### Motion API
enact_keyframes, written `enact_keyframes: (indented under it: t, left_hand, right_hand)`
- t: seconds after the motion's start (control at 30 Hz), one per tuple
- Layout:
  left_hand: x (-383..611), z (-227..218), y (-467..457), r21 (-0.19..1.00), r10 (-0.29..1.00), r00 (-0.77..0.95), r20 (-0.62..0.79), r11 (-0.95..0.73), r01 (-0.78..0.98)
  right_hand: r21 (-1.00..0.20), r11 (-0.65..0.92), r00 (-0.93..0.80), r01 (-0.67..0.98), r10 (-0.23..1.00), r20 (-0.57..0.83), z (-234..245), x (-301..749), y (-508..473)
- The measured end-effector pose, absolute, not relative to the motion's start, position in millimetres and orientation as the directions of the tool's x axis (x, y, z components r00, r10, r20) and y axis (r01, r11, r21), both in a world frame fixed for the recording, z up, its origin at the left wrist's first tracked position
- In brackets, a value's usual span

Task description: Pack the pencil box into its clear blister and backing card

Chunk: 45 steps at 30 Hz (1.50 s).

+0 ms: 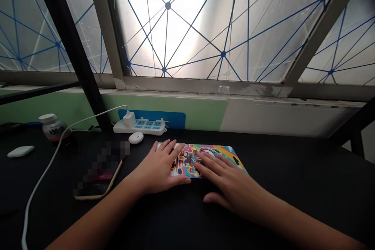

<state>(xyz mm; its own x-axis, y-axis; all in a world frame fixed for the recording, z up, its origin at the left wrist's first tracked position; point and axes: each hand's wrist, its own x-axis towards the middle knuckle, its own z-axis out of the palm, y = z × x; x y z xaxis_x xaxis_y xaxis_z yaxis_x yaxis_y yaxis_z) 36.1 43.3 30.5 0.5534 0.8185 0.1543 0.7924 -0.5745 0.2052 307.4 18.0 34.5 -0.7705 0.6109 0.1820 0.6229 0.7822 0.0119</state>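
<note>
Both hands lie flat with fingers spread at lower centre: the left hand point(159, 168) on the left end of a colourful flat case point(231, 154), the right hand point(227, 181) across its middle. Left of them sit a white earbud case point(136, 137), a power strip point(140, 125) and a bottle point(54, 128) on the black table point(307, 172).

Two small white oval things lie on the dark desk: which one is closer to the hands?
The rounder white oval just before the power strip, near the left hand; the flatter one lies far left.
</note>
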Motion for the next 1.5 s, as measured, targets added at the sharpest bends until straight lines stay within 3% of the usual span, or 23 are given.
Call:
enact_keyframes:
  t: [0.23,0.57,0.7,0.83,1.0,1.23,1.5]
  left_hand:
    - [33,35,45,0.233,0.825,0.551,0.123,-0.564,0.792]
    - [30,35,48,0.255,0.854,0.517,0.053,-0.513,0.82]
    - [28,36,49,0.231,0.85,0.526,0.044,-0.521,0.822]
    - [31,43,45,0.188,0.831,0.552,0.069,-0.554,0.811]
    - [51,45,36,0.246,0.822,0.555,0.124,-0.568,0.786]
    - [44,35,45,0.267,0.811,0.584,0.03,-0.57,0.777]
    - [25,41,56,0.339,0.797,0.602,-0.049,-0.554,0.76]
  right_hand:
    - [-0.084,0.779,-0.776,0.621,0.626,0.072,36,261,30]
    - [-0.213,0.714,-0.729,0.666,0.684,0.015,38,325,37]
    - [-0.191,0.682,-0.696,0.706,0.718,-0.008,36,384,37]
    - [-0.119,0.665,-0.663,0.737,0.746,0.067,32,423,37]
    - [0.005,0.699,-0.688,0.715,0.701,0.188,28,383,37]
    - [0.035,0.752,-0.745,0.658,0.645,0.17,17,312,47]
    - [0.052,0.689,-0.677,0.723,0.69,0.256,3,401,37]
